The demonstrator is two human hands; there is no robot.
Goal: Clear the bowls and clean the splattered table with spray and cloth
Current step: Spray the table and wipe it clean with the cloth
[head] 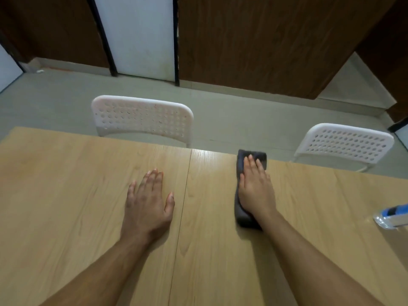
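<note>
No bowls in sight, so clearing looks done. Wiping under way: right hand (256,186) flat, pressing dark cloth (242,214) onto table (66,195); left hand (148,199) open, flat. Spray bottle (393,217) far right.

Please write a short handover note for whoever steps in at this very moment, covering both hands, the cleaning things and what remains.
Left hand: open, flat on the bare table, holding nothing.
Right hand: open, fingers straight, pressing the dark cloth onto the table near its far edge.
Spray bottle: on the table at the right edge of view, partly cut off.
Done: no bowls in view, so they seem cleared; wiping is under way.
Left: I see no clear splatter, though the picture is soft; finish wiping the remaining surface, respraying if needed.
</note>
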